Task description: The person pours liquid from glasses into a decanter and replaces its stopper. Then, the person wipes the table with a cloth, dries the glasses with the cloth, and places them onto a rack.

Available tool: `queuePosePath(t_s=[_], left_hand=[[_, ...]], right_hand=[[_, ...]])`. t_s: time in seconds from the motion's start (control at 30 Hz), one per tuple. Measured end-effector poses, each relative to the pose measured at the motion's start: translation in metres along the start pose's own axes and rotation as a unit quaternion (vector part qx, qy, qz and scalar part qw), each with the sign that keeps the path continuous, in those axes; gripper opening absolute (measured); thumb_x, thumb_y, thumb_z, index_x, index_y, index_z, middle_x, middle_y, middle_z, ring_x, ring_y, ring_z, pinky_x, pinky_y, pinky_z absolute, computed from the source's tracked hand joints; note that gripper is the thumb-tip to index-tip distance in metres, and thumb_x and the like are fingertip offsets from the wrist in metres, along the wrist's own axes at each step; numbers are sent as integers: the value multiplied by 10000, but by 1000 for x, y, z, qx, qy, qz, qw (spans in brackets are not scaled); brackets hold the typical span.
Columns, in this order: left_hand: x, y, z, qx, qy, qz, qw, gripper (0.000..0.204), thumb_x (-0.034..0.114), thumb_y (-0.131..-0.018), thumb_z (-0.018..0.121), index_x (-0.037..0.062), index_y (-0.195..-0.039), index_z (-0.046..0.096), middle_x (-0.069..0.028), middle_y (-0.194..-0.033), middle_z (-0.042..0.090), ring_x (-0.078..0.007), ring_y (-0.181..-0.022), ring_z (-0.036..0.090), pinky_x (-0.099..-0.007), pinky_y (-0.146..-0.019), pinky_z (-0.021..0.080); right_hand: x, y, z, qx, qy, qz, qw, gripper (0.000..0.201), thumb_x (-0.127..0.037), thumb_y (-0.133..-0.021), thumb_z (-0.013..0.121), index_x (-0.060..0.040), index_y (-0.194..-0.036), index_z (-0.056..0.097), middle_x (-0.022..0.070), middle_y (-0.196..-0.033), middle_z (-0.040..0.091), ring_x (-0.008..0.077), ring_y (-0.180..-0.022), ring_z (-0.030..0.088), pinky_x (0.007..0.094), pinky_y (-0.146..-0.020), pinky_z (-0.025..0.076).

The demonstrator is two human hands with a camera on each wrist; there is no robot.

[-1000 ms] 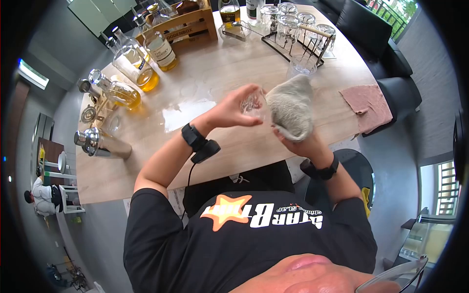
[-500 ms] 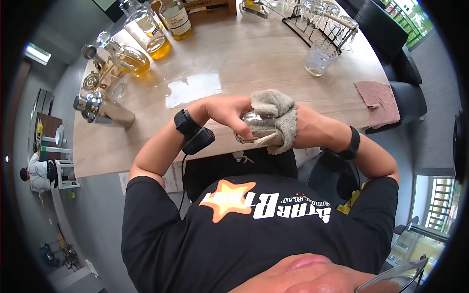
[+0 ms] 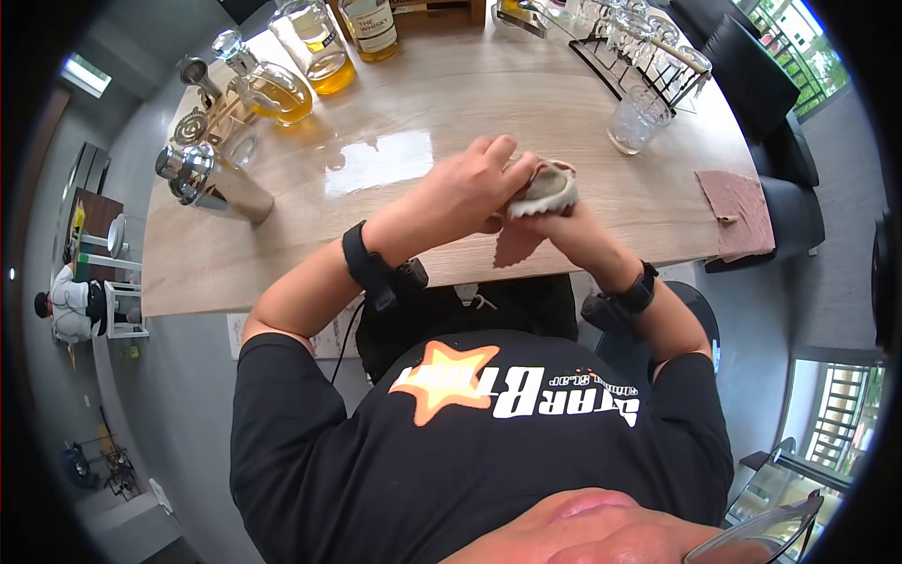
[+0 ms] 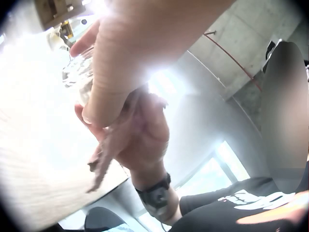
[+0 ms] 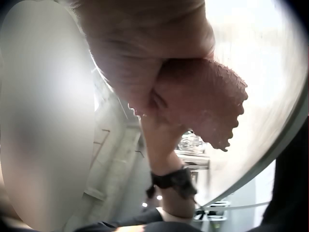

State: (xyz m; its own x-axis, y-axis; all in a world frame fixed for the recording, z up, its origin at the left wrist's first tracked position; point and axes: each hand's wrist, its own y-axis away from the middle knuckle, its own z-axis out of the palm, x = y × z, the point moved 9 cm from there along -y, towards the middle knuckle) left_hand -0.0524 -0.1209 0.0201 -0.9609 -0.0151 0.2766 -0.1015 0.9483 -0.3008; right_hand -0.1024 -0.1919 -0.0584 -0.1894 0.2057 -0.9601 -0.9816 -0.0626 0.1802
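Note:
In the head view, my left hand (image 3: 465, 193) curls over one side of a grey-beige cloth (image 3: 547, 199), which has a pinkish flap hanging below. My right hand (image 3: 571, 230) grips that cloth from the other side and from beneath. A clear, faceted glass (image 4: 79, 75) shows between the fingers of my left hand (image 4: 113, 72) in the left wrist view; in the head view it is hidden. Seen from the right wrist, the cloth (image 5: 207, 101) droops from my right hand (image 5: 145, 48), its scalloped edge hanging free.
A steel shaker (image 3: 221, 183) and several amber bottles (image 3: 272, 92) stand at the table's left. Near the rack (image 3: 639, 56) of upturned glasses on the right is a clear tumbler (image 3: 639, 119). A pink cloth (image 3: 738, 214) drapes over the table's right edge.
The cloth and both hands came together and moved slightly up and right; the glass, visible earlier in my left hand, is now covered in the head view. The camera view has also shifted.

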Motion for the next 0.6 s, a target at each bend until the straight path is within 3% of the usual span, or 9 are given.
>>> queuePosePath(t_s=[0.07,0.2,0.27,0.3,0.37,0.43,0.47,0.53,0.6], left_hand=[[-4,2,-4,46,-51,-1,998,884,101,-575,861,75,-1372,480,-157,-1209,496,-339,-1083,580,-405,-874,539],[-8,7,-4,89,-64,14,994,854,105,-585,859,79,-1353,486,-154,-1210,491,-335,-1086,581,-408,-861,540],[-8,9,-11,130,-34,23,991,817,149,-613,861,80,-1335,485,-171,-1235,497,-356,-1099,581,-419,-887,528],[-8,10,-14,133,-34,22,990,817,149,-613,861,80,-1335,485,-171,-1235,497,-356,-1099,581,-419,-887,528],[-24,17,-22,157,52,-48,985,789,218,-650,859,70,-1324,477,-196,-1253,509,-391,-1093,578,-437,-917,512],[-38,21,-20,182,102,-71,975,761,283,-708,851,64,-1329,472,-187,-1232,550,-377,-1099,585,-425,-959,488],[-49,24,-19,196,152,-117,962,734,301,-738,844,57,-1324,475,-167,-1206,567,-332,-1102,590,-405,-962,482],[-62,23,-12,173,311,-182,916,722,345,-814,822,22,-1342,450,-107,-1174,593,-200,-1117,577,-346,-974,463],[-59,18,1,184,403,-174,880,758,377,-808,825,-9,-1335,440,-129,-1179,594,-205,-1111,584,-342,-971,467]], right_hand=[[-17,-3,-4,79,-66,-104,989,235,-155,-945,670,-96,-1165,610,-9,-1098,646,85,-1018,592,269,-873,488],[-17,-1,-8,134,-147,-114,973,201,-172,-972,638,-90,-1154,614,-8,-1093,641,79,-1006,589,260,-869,479],[-19,9,-27,237,-202,-169,935,192,-212,-994,608,-80,-1134,618,-8,-1069,636,79,-986,584,252,-866,468],[-21,10,-29,236,-199,-169,936,192,-212,-994,608,-80,-1134,618,-8,-1069,636,79,-986,584,252,-866,468],[-51,39,-51,310,-88,-309,895,202,-228,-1000,591,-67,-1118,620,-5,-1032,632,86,-942,589,256,-845,472],[-56,60,-63,293,-64,-359,884,296,-338,-1010,572,-82,-1154,606,5,-1085,624,89,-954,584,268,-851,482],[-49,71,-70,356,-14,-361,862,404,-439,-991,576,-56,-1114,614,36,-1096,633,111,-941,583,264,-836,478],[-25,78,-69,326,77,-379,862,492,-498,-978,565,-30,-1122,616,56,-1126,632,140,-973,587,278,-859,476],[-24,74,-58,295,166,-393,855,581,-557,-965,553,-4,-1131,619,77,-1155,632,169,-1005,591,291,-882,475]])
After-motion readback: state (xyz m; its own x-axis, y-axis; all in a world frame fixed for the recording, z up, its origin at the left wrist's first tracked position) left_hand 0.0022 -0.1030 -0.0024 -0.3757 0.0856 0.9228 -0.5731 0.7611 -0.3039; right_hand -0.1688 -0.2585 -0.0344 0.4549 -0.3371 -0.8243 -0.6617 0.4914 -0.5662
